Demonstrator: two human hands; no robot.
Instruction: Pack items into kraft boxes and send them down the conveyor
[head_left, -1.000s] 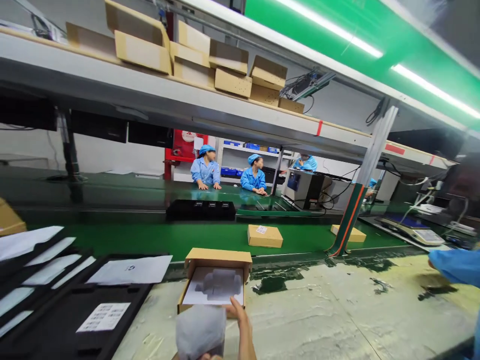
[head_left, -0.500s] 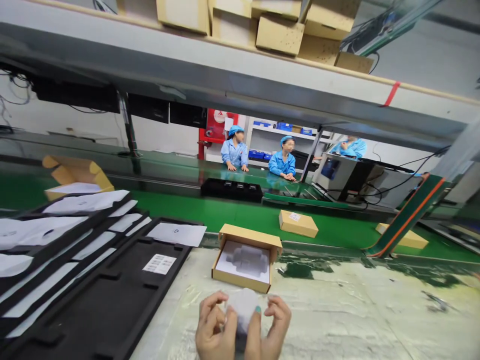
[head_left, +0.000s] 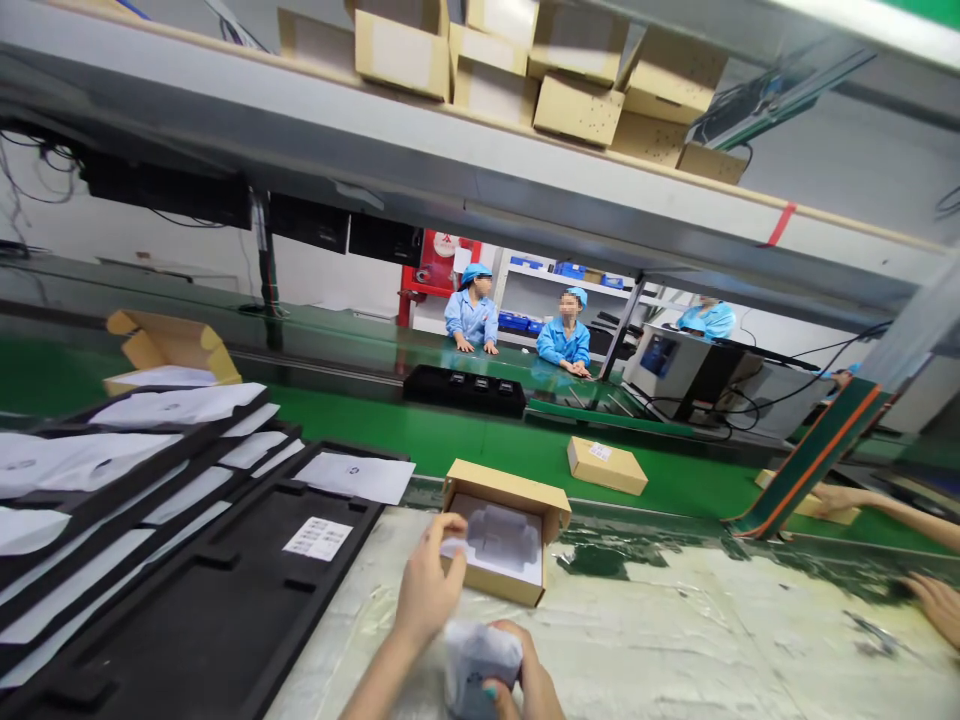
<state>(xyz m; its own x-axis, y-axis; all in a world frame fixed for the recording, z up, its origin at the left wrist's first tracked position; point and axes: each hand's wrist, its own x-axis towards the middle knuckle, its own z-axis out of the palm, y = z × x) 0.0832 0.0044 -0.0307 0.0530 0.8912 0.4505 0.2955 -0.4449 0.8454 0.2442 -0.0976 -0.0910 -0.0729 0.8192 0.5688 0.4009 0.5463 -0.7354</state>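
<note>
My right hand [head_left: 529,670] is closed around a small dark item in a whitish translucent wrapper [head_left: 480,665], near the bottom centre of the view. My left hand [head_left: 431,575] reaches over the left side of an open cardboard box [head_left: 499,585], its thumb and fingers apart and curved. White shows between those fingers, and whether they touch it I cannot tell. Inside the box lies a white insert [head_left: 525,565] with a shaped recess. The box's lid stands raised at the back.
A black foam tray [head_left: 210,600] and stacked trays with white pouches [head_left: 180,405] lie left. A closed carton [head_left: 607,465] rests on the green belt [head_left: 517,430]. At right, another person's hand [head_left: 832,498] touches a carton; their other hand [head_left: 937,600] is lower. A shelf [head_left: 450,150] hangs overhead.
My left hand has left the wrapped item and moved up to the box. The item stays in my right hand, now tilted. Another person's hands have come in from the right.
</note>
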